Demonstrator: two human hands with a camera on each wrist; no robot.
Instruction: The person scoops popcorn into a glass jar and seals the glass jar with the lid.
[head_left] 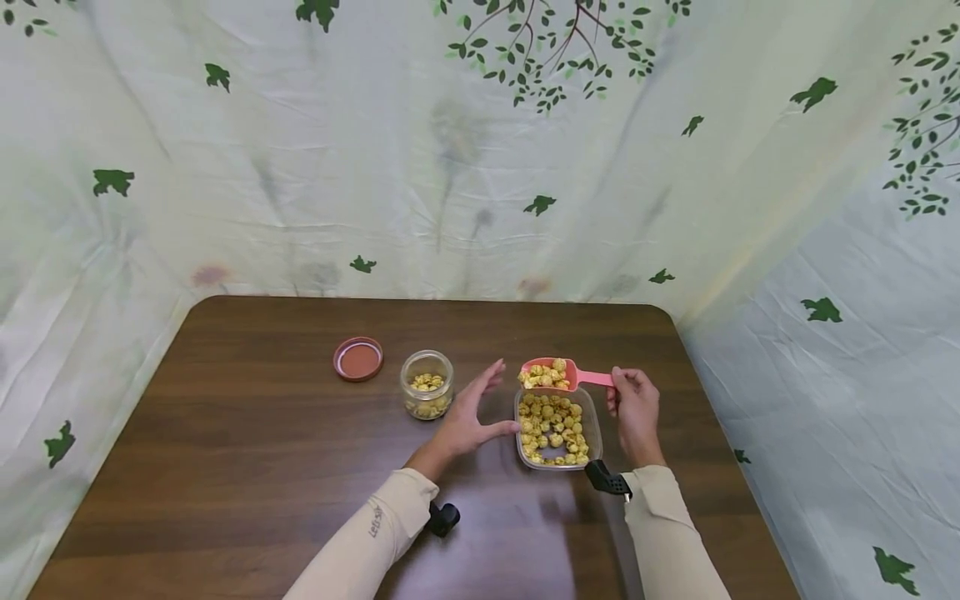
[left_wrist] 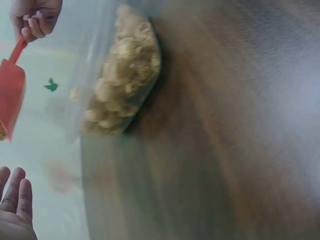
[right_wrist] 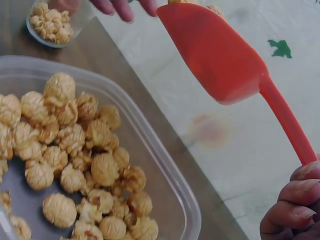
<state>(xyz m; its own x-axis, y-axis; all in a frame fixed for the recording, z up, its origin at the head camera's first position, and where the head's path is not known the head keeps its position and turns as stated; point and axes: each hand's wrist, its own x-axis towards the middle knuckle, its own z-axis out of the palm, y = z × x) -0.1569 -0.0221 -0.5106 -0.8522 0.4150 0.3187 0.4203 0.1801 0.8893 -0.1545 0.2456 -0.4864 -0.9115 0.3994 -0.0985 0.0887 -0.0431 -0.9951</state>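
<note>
A red scoop (head_left: 573, 377) loaded with popcorn (head_left: 546, 375) is held by its handle in my right hand (head_left: 636, 412), above the far edge of a clear plastic tub (head_left: 595, 433). More popcorn (right_wrist: 105, 170) lies in that tub, with part of its bottom showing. My left hand (head_left: 468, 421) is spread, fingers extended, between the tub and a glass jar (head_left: 427, 367); its thumb tip is close to the tub's left rim, and whether they touch I cannot tell. Some popcorn (head_left: 428, 382) sits in the lidless jar.
A red round lid (head_left: 358, 359) lies on the brown wooden table (head_left: 247, 433), left of the jar. Behind the table hangs a pale curtain (head_left: 300, 167) printed with leaves. Both forearms carry black wrist devices (head_left: 607, 479).
</note>
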